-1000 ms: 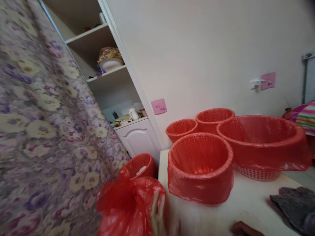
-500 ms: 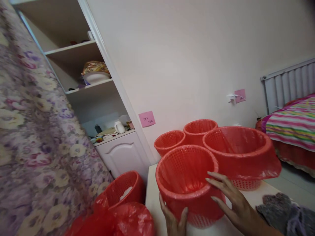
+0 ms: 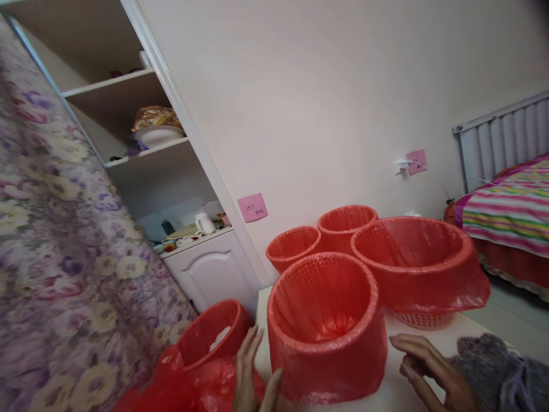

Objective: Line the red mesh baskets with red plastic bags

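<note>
Lined basket (image 3: pixel 326 326) sits on the table (image 3: pixel 429 349) between both hands, touching neither. Left hand (image 3: pixel 253 375) just off its left wall, fingers straight and together, empty. Right hand (image 3: pixel 429 369) off its right side, fingers loosely curled, empty. Basket looks like light, stiff perforated plastic; the thin red bag (image 3: pixel 343 372) draped over it is likely slippery. Best gripped at the rim or by both walls.

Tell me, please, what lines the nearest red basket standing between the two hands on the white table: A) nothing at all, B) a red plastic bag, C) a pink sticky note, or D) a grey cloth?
B: a red plastic bag sits inside the nearest red basket and folds down over its rim, draping its outer wall, with the left hand and right hand open on either side.
</note>
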A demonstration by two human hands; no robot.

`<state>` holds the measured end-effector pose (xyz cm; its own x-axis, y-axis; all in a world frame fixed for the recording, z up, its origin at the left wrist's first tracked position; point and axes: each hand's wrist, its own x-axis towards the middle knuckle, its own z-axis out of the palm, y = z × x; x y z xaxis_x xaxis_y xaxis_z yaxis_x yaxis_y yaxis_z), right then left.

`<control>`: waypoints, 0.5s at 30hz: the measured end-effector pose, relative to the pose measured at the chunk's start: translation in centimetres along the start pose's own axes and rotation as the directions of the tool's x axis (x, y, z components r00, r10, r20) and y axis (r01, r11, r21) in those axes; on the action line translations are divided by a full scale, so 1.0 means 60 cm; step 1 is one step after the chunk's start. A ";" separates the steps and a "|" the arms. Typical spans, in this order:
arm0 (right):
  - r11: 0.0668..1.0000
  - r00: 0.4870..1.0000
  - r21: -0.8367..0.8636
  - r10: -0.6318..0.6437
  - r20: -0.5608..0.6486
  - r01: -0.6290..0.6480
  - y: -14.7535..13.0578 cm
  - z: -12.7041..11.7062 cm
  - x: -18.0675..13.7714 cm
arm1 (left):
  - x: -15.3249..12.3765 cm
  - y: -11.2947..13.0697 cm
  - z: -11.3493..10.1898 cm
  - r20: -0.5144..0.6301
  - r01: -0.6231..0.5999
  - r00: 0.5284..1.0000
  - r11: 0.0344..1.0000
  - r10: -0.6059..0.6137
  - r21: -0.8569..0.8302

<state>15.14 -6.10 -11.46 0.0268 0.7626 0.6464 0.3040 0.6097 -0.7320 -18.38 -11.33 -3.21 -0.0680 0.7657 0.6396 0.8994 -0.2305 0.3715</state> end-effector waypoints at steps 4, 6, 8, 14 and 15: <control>0.975 0.979 0.146 0.147 0.139 -0.167 -0.010 0.018 0.006 | 0.054 0.019 0.014 0.235 -0.284 0.937 0.955 0.258 0.082; 0.941 0.946 0.200 0.226 0.232 -0.273 -0.003 0.029 0.010 | 0.063 0.014 0.034 0.261 -0.357 0.909 0.930 0.325 0.084; 0.895 0.898 0.241 0.288 0.332 -0.376 0.018 0.040 0.006 | 0.065 0.005 0.048 0.232 -0.386 0.904 0.919 0.359 0.082; 0.785 0.799 0.274 0.413 0.438 -0.556 0.078 0.056 -0.029 | 0.083 -0.006 0.050 0.158 -0.501 0.863 0.854 0.480 0.144; 0.774 0.804 0.299 0.418 0.422 -0.559 0.077 0.055 -0.030 | 0.087 -0.006 0.050 0.165 -0.526 0.848 0.835 0.503 0.160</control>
<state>13.37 -3.96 -16.71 -0.2537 0.9594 0.1231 -0.0646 0.1102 -0.9918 -17.77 -5.45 -2.04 0.4658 0.6326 0.6187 0.8559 -0.4996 -0.1336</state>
